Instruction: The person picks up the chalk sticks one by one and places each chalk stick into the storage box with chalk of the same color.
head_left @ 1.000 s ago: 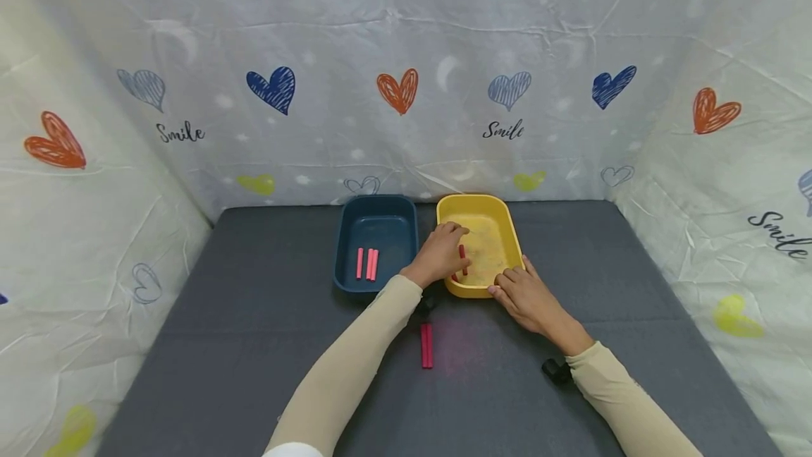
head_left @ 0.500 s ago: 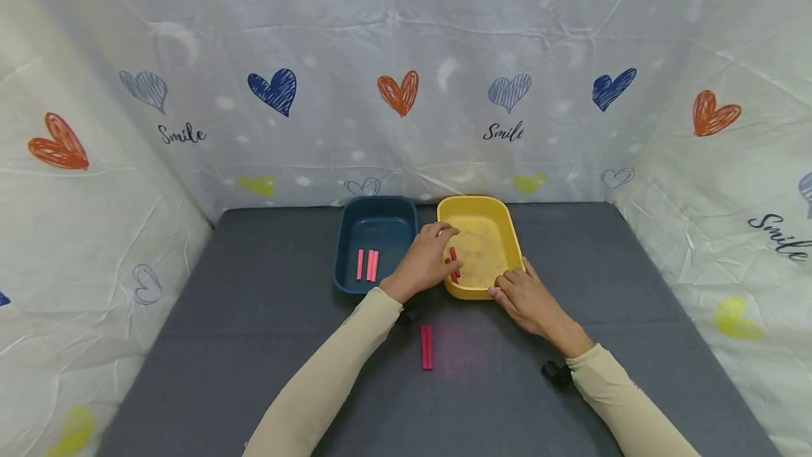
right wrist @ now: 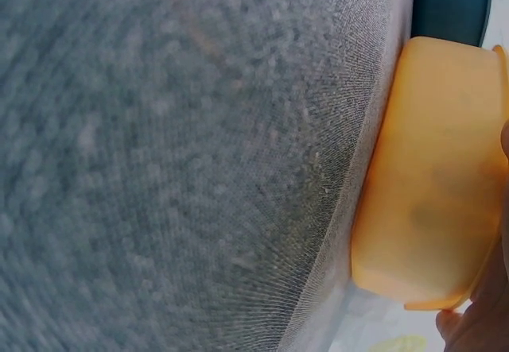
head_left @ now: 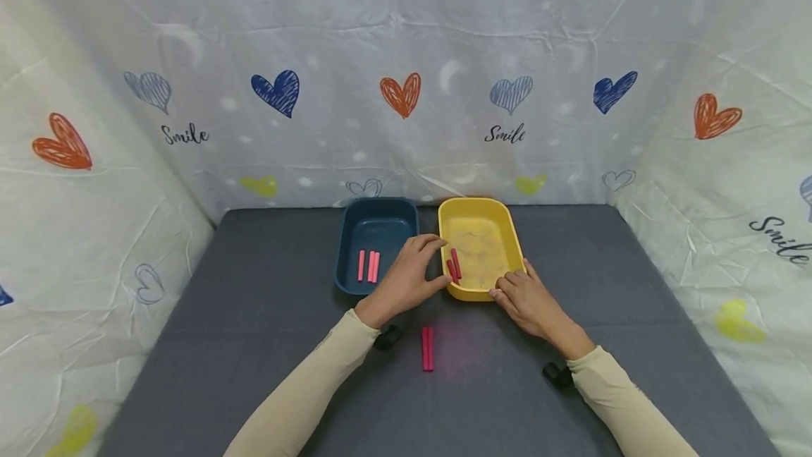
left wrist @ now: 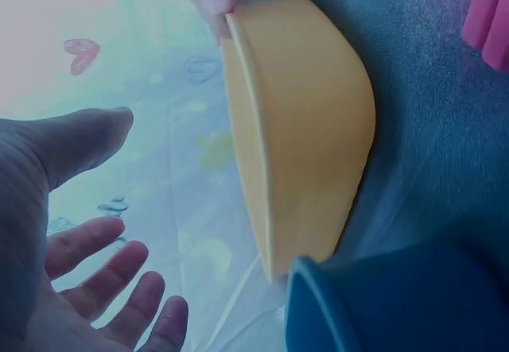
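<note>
My left hand (head_left: 406, 277) hovers at the left rim of the yellow tray (head_left: 482, 294), over the gap beside the blue tray. Its thumb and fingers are spread with nothing between them, as the left wrist view also shows of the left hand (left wrist: 24, 201). At the tray's near right corner my right hand (head_left: 526, 302) grips the rim, fingers curled over it. Two dark red chalk-like sticks (head_left: 455, 264) lie inside the yellow tray near its left wall. In the right wrist view the yellow tray (right wrist: 433, 177) hides most of the right hand (right wrist: 485, 320).
Left of the yellow tray stands the blue tray (head_left: 380, 210), holding several light pink sticks (head_left: 371, 266). Two crimson sticks (head_left: 428, 349) lie side by side on the grey cloth nearer the front, beside a pinkish smudge (head_left: 459, 351). A printed curtain (head_left: 406, 139) hangs behind the table.
My left hand has drawn back leftward out of the yellow tray and opened, leaving a dark red stick beside another there. My right hand has stayed at the tray's corner.
</note>
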Demonstrator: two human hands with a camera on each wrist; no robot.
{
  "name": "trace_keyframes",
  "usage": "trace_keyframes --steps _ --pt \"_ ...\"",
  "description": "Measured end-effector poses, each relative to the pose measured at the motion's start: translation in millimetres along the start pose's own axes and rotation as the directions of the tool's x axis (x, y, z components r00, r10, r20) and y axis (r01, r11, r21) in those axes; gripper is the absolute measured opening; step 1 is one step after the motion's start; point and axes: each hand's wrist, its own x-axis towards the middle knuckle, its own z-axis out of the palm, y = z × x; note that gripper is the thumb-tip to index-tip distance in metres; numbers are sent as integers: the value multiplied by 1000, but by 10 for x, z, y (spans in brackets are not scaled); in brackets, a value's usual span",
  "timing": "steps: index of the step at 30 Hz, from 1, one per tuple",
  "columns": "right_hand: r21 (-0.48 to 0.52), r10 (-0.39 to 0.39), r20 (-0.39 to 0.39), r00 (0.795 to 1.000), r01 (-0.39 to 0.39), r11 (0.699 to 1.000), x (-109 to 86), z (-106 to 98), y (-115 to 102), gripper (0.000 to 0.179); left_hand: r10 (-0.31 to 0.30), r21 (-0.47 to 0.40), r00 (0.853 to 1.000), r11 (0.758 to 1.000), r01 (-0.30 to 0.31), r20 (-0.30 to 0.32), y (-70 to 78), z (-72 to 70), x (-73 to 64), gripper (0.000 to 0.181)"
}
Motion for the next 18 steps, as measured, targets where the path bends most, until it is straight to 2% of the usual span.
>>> trace_keyframes --steps 6,14,18 --pt "-3 16 5 1000 -16 1000 1 -6 -10 20 -44 -11 998 999 44 -50 -29 -50 -157 68" --pt "3 39 31 999 -39 999 0 -20 -13 19 -121 12 989 992 123 -85 -64 -18 -431 71" --pt "17 46 46 998 -47 999 0 -17 -16 19 -108 24 989 994 111 -100 -105 -18 -579 70"
